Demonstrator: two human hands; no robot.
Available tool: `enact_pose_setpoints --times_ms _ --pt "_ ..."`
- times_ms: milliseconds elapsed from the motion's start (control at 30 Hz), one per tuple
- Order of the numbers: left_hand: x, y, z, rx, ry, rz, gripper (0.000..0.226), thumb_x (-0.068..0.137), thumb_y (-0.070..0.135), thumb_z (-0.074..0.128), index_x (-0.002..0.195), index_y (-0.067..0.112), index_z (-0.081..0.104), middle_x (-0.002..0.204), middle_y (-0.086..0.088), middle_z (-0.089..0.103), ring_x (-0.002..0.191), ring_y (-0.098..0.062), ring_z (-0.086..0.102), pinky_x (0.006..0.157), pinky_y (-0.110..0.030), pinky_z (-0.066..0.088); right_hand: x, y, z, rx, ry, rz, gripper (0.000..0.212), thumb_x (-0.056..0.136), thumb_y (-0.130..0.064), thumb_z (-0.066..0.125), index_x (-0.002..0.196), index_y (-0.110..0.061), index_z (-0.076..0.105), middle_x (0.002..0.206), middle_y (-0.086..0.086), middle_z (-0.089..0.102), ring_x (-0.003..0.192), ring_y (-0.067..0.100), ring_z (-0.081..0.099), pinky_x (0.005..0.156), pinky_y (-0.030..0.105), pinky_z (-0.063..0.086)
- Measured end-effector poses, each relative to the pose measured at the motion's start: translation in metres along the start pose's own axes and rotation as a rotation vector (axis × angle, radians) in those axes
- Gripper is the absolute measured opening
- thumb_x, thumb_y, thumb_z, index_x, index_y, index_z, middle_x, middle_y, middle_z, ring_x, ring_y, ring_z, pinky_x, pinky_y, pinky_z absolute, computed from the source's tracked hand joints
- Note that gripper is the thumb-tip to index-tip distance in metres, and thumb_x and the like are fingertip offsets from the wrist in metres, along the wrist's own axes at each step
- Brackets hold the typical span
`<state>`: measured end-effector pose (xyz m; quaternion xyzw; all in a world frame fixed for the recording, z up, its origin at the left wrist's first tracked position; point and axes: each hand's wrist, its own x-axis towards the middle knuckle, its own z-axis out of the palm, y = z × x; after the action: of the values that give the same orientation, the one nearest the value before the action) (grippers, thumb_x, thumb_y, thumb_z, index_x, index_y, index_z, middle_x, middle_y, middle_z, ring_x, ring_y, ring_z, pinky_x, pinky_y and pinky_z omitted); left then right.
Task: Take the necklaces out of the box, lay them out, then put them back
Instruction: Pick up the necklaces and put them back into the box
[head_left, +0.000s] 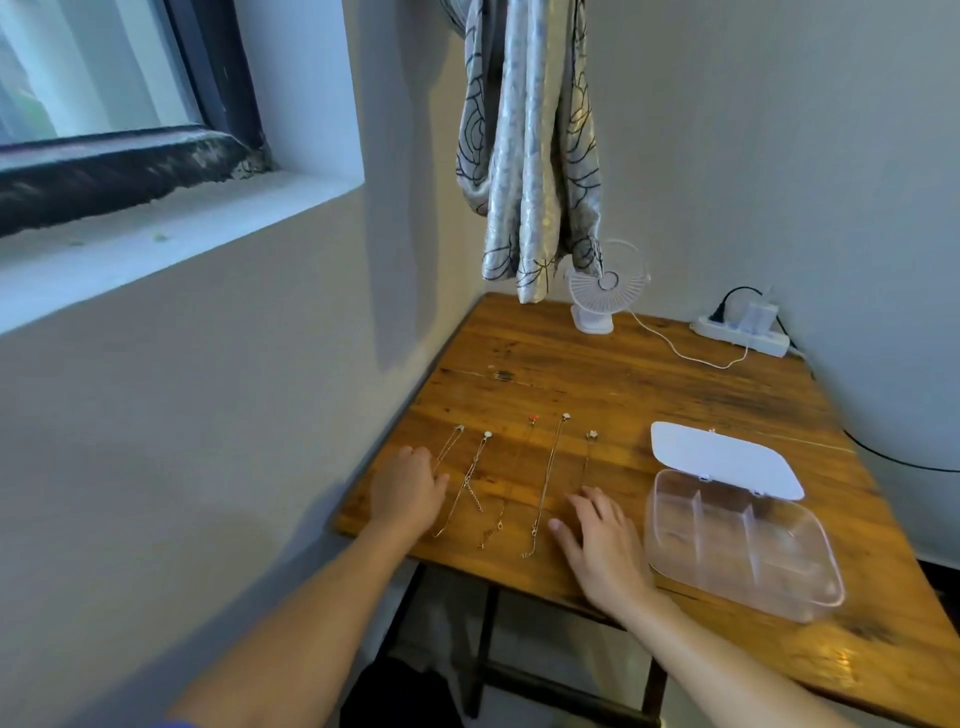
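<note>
Several thin chain necklaces (545, 483) lie side by side in a row on the wooden table (597, 374), pendants pointing away from me. A clear plastic box (737, 551) with dividers stands to their right, its white lid (722, 460) swung open behind it; the compartments look empty. My left hand (408, 491) rests on the table over the lower end of the leftmost necklace, fingers curled. My right hand (597, 540) lies flat between the rightmost necklace and the box, fingers spread, holding nothing.
A small white desk fan (602, 291) stands at the back of the table with its cable running to a white power strip (743, 332). A patterned curtain (530, 145) hangs over the far edge. The wall and a window border the table's left side.
</note>
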<state>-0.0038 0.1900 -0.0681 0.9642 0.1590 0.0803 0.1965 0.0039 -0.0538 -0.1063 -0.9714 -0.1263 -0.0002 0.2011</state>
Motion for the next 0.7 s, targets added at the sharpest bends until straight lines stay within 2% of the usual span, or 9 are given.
enact_pose_setpoints --times_ms 100,167,267,367,433,500,600,700 --pt "0.021 -0.006 0.002 -0.039 -0.158 -0.215 0.027 0.089 0.035 0.063 0.105 0.014 0.059 0.103 -0.004 0.063 0.093 -0.021 0.06 0.069 -0.029 0.044 -0.001 0.002 0.007 -0.022 0.039 -0.009 0.062 0.093 -0.061 0.028 0.142 -0.025 0.042 0.153 -0.002 0.036 0.144 0.017 0.025 0.116 0.035 0.022" --pt "0.035 -0.008 0.001 -0.073 -0.217 -0.292 0.025 0.086 0.032 0.067 0.1 0.013 0.059 0.097 -0.005 0.063 0.089 -0.022 0.06 0.068 -0.032 0.043 0.0 0.003 0.009 -0.016 0.063 -0.012 0.059 0.095 -0.059 0.03 0.141 -0.025 0.042 0.152 -0.003 0.037 0.144 0.017 0.026 0.116 0.035 0.022" --pt "0.049 -0.005 -0.003 -0.009 -0.322 -0.264 0.021 0.087 0.024 0.064 0.079 0.013 0.049 0.077 -0.002 0.053 0.069 -0.017 0.054 0.066 -0.032 0.043 0.001 0.005 0.01 -0.029 0.077 -0.012 0.057 0.096 -0.059 0.03 0.141 -0.026 0.042 0.151 -0.003 0.038 0.143 0.017 0.027 0.115 0.035 0.023" --pt "0.05 -0.001 -0.003 0.077 -0.402 -0.158 0.017 0.09 0.024 0.056 0.075 0.016 0.051 0.08 -0.004 0.059 0.07 -0.018 0.058 0.062 -0.03 0.047 0.001 0.004 0.009 -0.023 0.082 -0.008 0.058 0.095 -0.059 0.03 0.141 -0.026 0.042 0.149 -0.003 0.04 0.142 0.017 0.029 0.115 0.035 0.025" --pt "0.043 0.0 -0.003 0.07 -0.399 -0.116 0.022 0.091 0.027 0.054 0.072 0.016 0.051 0.072 -0.001 0.057 0.062 -0.015 0.054 0.056 -0.028 0.043 0.0 0.003 0.007 -0.014 0.073 -0.009 0.058 0.095 -0.059 0.032 0.141 -0.025 0.041 0.149 -0.003 0.04 0.141 0.017 0.03 0.114 0.036 0.026" --pt "0.035 0.001 -0.005 -0.059 -0.36 -0.103 0.029 0.092 0.027 0.055 0.065 0.017 0.05 0.062 0.001 0.051 0.055 -0.014 0.049 0.055 -0.029 0.041 -0.001 0.003 0.003 0.035 0.044 0.002 0.06 0.094 -0.058 0.034 0.143 -0.024 0.04 0.151 -0.001 0.039 0.142 0.018 0.029 0.115 0.036 0.026" --pt "0.021 0.01 -0.021 -0.262 -0.239 -0.088 0.02 0.091 0.024 0.057 0.072 0.017 0.054 0.071 -0.001 0.058 0.067 -0.019 0.058 0.064 -0.033 0.048 -0.003 0.002 -0.009 0.181 -0.015 0.028 0.062 0.093 -0.056 0.04 0.146 -0.024 0.035 0.154 0.001 0.035 0.143 0.019 0.029 0.115 0.038 0.029" --pt "0.011 0.028 -0.041 -0.443 -0.177 -0.033 0.013 0.09 0.019 0.058 0.078 0.017 0.056 0.08 -0.003 0.06 0.074 -0.017 0.057 0.061 -0.025 0.044 -0.016 0.001 -0.026 0.327 0.016 0.025 0.056 0.093 -0.053 0.044 0.141 -0.025 0.041 0.147 -0.003 0.045 0.134 0.017 0.043 0.107 0.036 0.04"
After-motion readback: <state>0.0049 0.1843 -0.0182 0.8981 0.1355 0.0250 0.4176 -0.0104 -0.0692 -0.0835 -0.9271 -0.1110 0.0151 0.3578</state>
